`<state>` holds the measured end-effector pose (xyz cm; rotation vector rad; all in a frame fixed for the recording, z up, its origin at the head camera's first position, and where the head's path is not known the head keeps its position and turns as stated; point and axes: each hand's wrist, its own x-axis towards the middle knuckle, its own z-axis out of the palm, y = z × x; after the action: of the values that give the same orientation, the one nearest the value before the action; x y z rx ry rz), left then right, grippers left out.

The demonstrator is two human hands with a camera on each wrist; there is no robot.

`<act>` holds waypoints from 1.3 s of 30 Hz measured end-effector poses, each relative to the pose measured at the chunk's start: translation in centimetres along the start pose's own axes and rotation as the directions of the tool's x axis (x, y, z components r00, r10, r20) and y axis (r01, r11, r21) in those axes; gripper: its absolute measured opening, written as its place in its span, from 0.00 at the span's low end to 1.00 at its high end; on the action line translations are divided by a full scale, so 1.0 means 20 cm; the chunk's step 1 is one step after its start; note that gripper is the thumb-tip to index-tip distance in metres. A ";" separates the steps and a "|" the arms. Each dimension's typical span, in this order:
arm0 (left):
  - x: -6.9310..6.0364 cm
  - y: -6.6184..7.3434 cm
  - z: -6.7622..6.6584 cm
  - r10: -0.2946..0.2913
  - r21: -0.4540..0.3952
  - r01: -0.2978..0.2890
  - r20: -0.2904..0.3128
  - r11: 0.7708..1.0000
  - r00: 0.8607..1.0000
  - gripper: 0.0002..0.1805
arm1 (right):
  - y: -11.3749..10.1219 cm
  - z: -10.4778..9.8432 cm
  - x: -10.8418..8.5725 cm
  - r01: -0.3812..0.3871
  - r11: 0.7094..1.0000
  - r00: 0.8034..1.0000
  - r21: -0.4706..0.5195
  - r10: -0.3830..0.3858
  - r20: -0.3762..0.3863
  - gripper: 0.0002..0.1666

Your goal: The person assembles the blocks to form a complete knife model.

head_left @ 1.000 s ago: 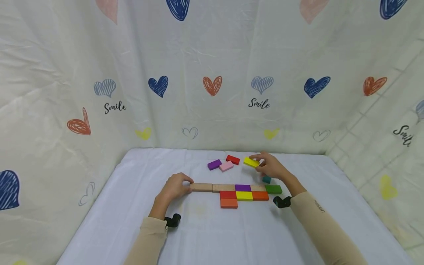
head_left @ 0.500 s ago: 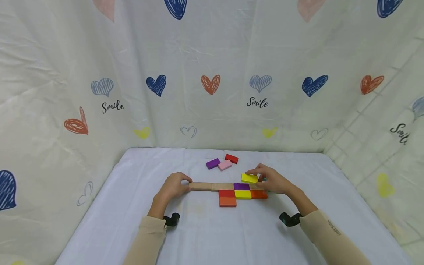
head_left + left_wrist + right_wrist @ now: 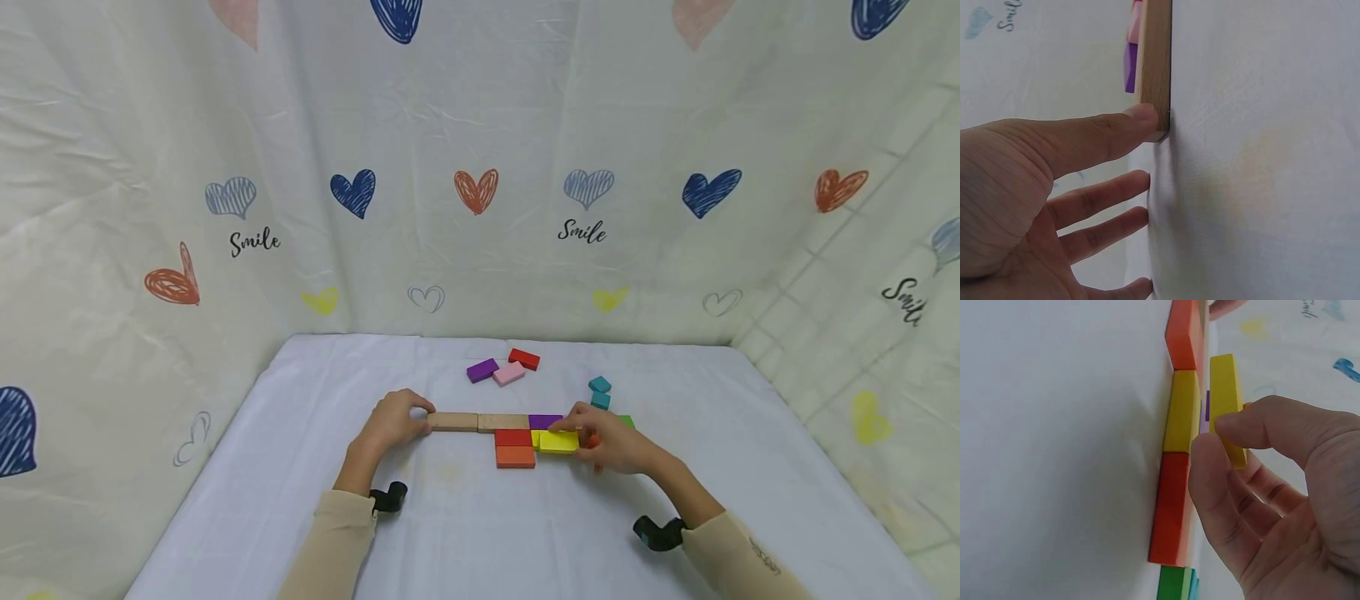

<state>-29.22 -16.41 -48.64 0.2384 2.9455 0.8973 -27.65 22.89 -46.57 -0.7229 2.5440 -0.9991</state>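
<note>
Yellow block (image 3: 558,442) is now hovering over the front row (image 3: 1179,422), not behind, apparently getting lined up; right hand (image 3: 609,440) is pinching it, left hand (image 3: 394,418) a wooden block (image 3: 454,422).

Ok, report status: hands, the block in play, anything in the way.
Left hand holding end of wooden block. Right hand pinching yellow block. Block raised just above laid blocks; no other obstruction seen.
</note>
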 end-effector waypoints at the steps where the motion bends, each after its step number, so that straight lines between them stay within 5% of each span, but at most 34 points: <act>1: 0.00 0.00 0.00 -0.001 0.000 0.001 0.000 1.000 1.000 0.13 | 0.00 0.01 0.00 0.001 1.000 1.000 -0.007 -0.001 -0.001 0.26; 11: 0.00 0.01 -0.01 -0.010 0.003 0.009 0.007 1.000 1.000 0.13 | 0.00 0.06 -0.01 0.044 0.997 0.999 -0.069 -0.044 -0.006 0.24; 39: 0.00 0.00 0.00 -0.027 -0.006 0.027 0.010 1.000 1.000 0.14 | 0.04 0.07 0.00 -0.003 0.993 0.999 -0.120 -0.003 -0.053 0.12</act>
<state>-29.20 -16.48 -48.64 0.2021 2.9292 0.8988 -27.17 22.62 -48.12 -0.7376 2.6687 -0.8828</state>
